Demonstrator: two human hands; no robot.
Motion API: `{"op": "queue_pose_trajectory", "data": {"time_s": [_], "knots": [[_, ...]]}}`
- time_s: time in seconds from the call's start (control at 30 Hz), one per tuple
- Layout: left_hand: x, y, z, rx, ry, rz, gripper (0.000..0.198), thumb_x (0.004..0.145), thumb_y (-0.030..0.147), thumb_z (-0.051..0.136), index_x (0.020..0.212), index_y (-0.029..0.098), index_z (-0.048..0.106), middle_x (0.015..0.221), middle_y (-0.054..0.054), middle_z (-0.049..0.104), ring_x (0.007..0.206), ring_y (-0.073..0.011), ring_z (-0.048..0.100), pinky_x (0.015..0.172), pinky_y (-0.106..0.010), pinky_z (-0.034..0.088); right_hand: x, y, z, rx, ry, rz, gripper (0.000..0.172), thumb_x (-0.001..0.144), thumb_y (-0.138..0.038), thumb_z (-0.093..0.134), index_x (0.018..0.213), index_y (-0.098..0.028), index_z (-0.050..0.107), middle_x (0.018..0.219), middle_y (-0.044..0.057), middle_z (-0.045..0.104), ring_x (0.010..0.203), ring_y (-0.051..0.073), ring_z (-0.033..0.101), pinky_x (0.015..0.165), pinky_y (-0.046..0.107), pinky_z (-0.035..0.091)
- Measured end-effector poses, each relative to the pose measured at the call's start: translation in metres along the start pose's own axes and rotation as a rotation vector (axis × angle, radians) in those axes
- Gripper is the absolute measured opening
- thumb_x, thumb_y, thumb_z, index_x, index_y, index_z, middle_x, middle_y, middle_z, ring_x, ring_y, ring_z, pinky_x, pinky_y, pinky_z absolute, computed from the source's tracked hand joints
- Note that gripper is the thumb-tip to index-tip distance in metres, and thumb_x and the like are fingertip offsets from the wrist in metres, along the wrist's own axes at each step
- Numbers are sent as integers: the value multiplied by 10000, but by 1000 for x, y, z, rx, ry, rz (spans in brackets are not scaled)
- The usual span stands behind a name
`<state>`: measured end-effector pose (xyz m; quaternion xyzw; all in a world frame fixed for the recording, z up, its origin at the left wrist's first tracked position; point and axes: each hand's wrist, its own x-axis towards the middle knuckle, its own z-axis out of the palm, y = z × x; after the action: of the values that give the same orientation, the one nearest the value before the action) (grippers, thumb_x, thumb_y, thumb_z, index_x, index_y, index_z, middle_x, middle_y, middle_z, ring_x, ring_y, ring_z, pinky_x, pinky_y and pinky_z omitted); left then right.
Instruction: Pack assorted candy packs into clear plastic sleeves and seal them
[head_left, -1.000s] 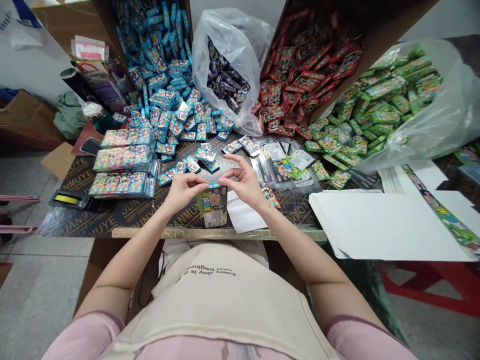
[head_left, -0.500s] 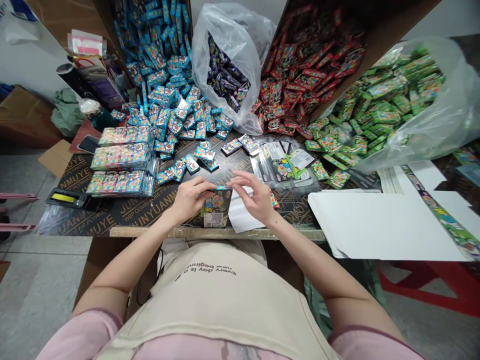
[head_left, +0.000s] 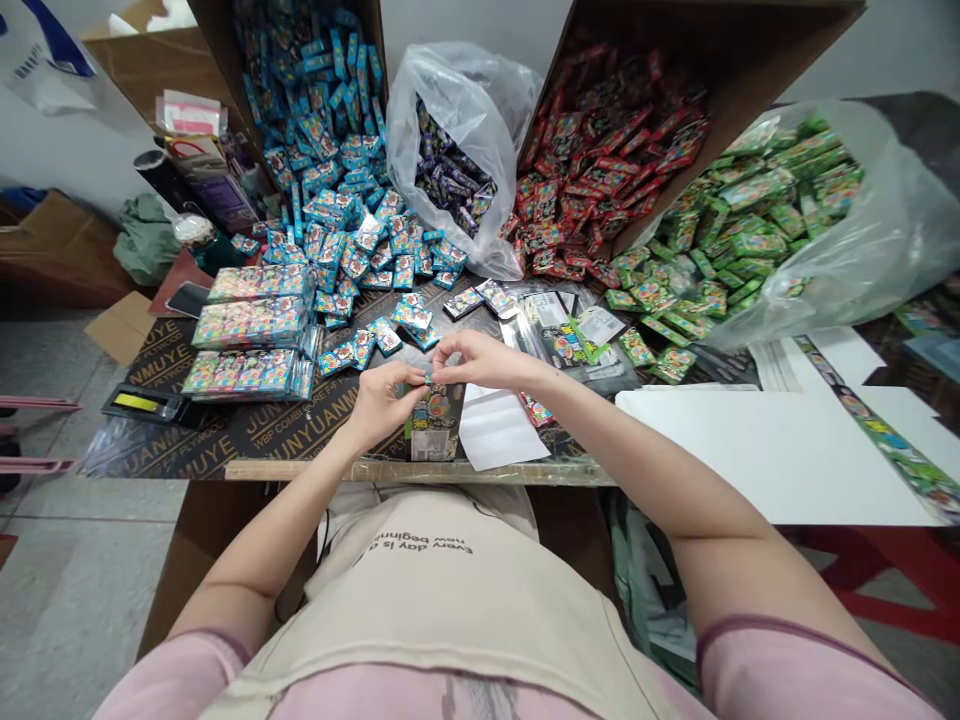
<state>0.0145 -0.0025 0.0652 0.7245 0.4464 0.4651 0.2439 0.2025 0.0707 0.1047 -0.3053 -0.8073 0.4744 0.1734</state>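
Observation:
A dark printed plastic pouch (head_left: pixel 435 425) stands at the table's front edge, with a pale label low on its face. My left hand (head_left: pixel 384 405) pinches its top left corner. My right hand (head_left: pixel 469 358) is closed too, fingertips pressed together at the pouch's top edge close to the left fingers. What lies between the right fingertips is mostly covered; a small bit of blue-green shows there. To the right of the pouch lies a folded white paper (head_left: pixel 502 430), with a red small box (head_left: pixel 534 408) partly under it. Several loose blue boxes (head_left: pixel 386 337) lie just beyond my hands.
Blue boxes spill from a carton at the back left. A clear bag (head_left: pixel 409 120) holds purple boxes; red boxes (head_left: pixel 592 170) and green boxes (head_left: pixel 757 220) fill the right. Wrapped stacks (head_left: pixel 244 370) sit left, flat pouches (head_left: pixel 555 330) mid-right, white sheets (head_left: pixel 735 450) at the right edge.
My right hand has moved left along the pouch's top edge, its fingers now beside the left ones. The left hand keeps its pinch on the corner. The whole view has shifted slightly.

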Motion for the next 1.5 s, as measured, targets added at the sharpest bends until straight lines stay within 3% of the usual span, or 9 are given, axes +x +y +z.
{"op": "queue_pose_trajectory", "data": {"time_s": [0.43, 0.6, 0.8, 0.9, 1.07, 1.13, 1.23, 1.33, 1.5], "knots": [[-2, 1, 11, 92, 86, -26, 184, 746, 263, 734, 644, 187, 601, 725, -42, 702, 686, -175, 662, 639, -297, 487, 5, -13, 6, -169, -33, 128, 119, 709, -136, 640, 599, -165, 606, 536, -32, 581, 542, 103, 507, 550, 241, 334], [-2, 3, 12, 76, 86, -75, 163, 738, 247, 748, 657, 181, 623, 718, -37, 686, 690, -168, 641, 651, -288, 477, 1, 4, 19, 329, 136, 239, 265, 623, -183, 700, 809, -208, 513, 571, -57, 618, 523, 121, 554, 514, 228, 365], [-16, 1, 19, -312, 54, -428, 402, 645, 343, 820, 969, 154, 674, 792, -25, 715, 714, -166, 662, 640, -267, 522, -9, 17, 25, 808, 176, 412, 439, 608, -256, 769, 978, -227, 535, 634, -40, 645, 566, 119, 580, 558, 240, 430], [-28, 12, -2, -304, 16, -434, 273, 739, 382, 746, 856, 140, 702, 763, -36, 725, 697, -172, 678, 640, -275, 543, -21, 29, 20, 754, 357, 418, 474, 726, -445, 724, 1134, -277, 549, 919, 23, 708, 808, 154, 651, 698, 282, 497], [-41, 29, -76, 362, 202, 0, 226, 849, 197, 621, 1050, 209, 724, 990, -55, 751, 915, -178, 693, 877, -308, 537, -43, 73, 18, 512, 669, 435, 459, 743, -594, 675, 1091, -300, 616, 1090, 41, 677, 1021, 207, 630, 824, 340, 510], [-45, 13, -100, 627, 210, 84, 293, 865, 144, 550, 1093, 221, 717, 1060, -62, 741, 1031, -198, 669, 977, -351, 498, -49, 85, 22, 475, 650, 422, 450, 734, -596, 685, 1054, -282, 643, 1063, 50, 683, 1017, 222, 629, 838, 363, 511], [-55, -32, -122, 886, 161, -8, 347, 865, 124, 497, 1129, 204, 707, 1126, -84, 724, 1114, -241, 638, 1045, -422, 448, -53, 93, 30, 409, 615, 358, 416, 740, -576, 691, 995, -248, 675, 1001, 57, 691, 974, 222, 629, 850, 372, 503], [-70, -74, -130, 953, 112, -127, 363, 853, 125, 480, 1131, 192, 704, 1136, -100, 719, 1134, -267, 626, 1056, -460, 427, -55, 95, 35, 284, 619, 292, 366, 775, -532, 662, 966, -220, 686, 981, 66, 697, 943, 225, 630, 851, 384, 491], [-92, -110, -138, 956, 158, -168, 384, 837, 324, 606, 1176, 154, 665, 1188, -154, 680, 1216, -325, 559, 1066, -495, 382, -71, 104, 33, -58, 678, 222, 238, 839, -403, 589, 947, -210, 676, 1004, 79, 690, 984, 250, 617, 875, 414, 477]]}}
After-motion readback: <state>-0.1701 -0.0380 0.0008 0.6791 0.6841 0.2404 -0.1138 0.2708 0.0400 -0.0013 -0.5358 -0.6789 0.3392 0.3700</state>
